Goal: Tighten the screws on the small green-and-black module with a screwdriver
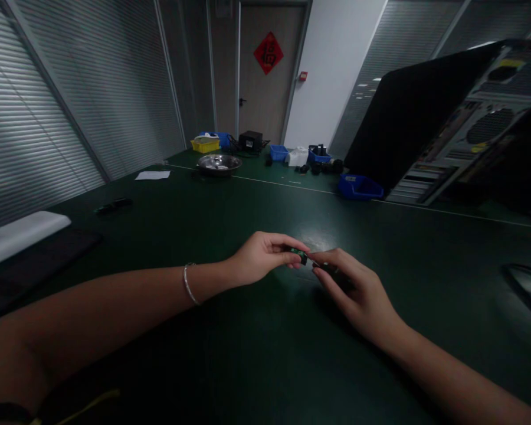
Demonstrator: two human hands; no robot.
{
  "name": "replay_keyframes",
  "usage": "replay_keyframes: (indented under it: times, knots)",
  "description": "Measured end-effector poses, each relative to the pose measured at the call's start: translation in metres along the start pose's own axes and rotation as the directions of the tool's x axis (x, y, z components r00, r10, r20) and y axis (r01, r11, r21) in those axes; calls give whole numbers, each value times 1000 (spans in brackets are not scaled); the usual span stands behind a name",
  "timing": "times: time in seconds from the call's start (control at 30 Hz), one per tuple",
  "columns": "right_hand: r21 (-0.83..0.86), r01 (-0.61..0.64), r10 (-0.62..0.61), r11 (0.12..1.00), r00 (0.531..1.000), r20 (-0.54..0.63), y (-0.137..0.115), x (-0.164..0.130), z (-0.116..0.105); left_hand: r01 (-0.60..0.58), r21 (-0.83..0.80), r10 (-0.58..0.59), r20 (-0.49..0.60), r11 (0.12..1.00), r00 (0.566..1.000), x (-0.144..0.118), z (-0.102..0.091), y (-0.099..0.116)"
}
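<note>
My left hand (265, 257) pinches a small green circuit board with a black part (301, 256) between thumb and fingers, just above the dark green table (256, 330). From the other side my right hand (354, 286) meets it, thumb and forefinger close together at the board's right end. Something thin and small seems to sit between those right fingertips, too small to name. The fingers of both hands cover much of the board.
A metal bowl (219, 165), a yellow bin (205, 144) and blue bins (360, 186) stand toward the back. At right looms a computer case (464, 124), with a black cable (528, 289) nearer me. A white long object (26, 233) lies at left.
</note>
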State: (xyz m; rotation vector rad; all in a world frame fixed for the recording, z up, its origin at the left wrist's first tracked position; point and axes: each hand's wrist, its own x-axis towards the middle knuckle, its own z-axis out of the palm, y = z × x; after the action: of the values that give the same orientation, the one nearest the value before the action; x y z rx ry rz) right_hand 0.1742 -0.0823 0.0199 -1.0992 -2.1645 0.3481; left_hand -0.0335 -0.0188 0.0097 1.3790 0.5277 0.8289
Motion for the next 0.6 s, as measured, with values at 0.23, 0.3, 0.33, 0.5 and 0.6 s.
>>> replay_keyframes:
  times: [0.23, 0.3, 0.33, 0.5, 0.6]
  knots:
    - [17, -19, 20, 1000, 1000, -22, 0, 0, 0, 7, -47, -9, -49, 999, 999, 2, 0, -1]
    - [24, -23, 24, 999, 999, -23, -1, 0, 0, 4, -62, -9, -76, 998, 997, 2, -1, -2]
    - [28, -22, 22, 999, 1000, -20, -1, 0, 0, 6, -72, -13, -89, 997, 996, 3, -2, -3]
    - [47, -29, 29, 998, 1000, -8, -2, 0, 2, 23, -142, -36, -88, 990, 995, 3, 0, -5]
    - [56, -33, 33, 998, 999, -2, -2, 0, 3, 25, -166, -37, -66, 986, 997, 3, 1, -5]
